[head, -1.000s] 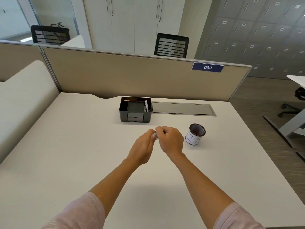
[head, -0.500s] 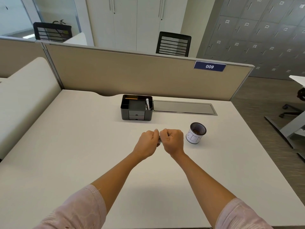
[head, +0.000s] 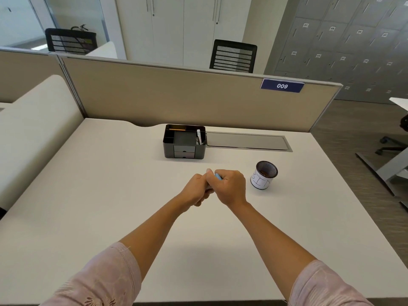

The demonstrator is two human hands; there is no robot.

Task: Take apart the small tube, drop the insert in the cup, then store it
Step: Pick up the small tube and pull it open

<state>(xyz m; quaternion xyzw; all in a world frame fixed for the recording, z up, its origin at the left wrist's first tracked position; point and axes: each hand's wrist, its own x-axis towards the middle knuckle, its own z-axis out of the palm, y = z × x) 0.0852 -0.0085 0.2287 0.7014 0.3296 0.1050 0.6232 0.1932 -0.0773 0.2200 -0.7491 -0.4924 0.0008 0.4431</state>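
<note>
Both fists meet above the middle of the desk, gripping a small tube (head: 218, 176); only a light blue bit of it shows between the fingers. My left hand (head: 197, 190) closes on its left end and my right hand (head: 231, 186) on its right end. A dark mesh cup (head: 264, 176) with a white paper label stands on the desk just right of my right hand. The black desk organizer (head: 185, 141) with small drawers sits farther back, near the partition.
A grey cable hatch (head: 247, 141) lies flush in the desk behind the cup. A beige partition (head: 176, 96) closes the far edge. The desk's right edge drops to the floor, where another desk's legs stand.
My hands have stayed together on the tube and twisted slightly. A light blue part now shows between the fingers. The view has shifted a little.
</note>
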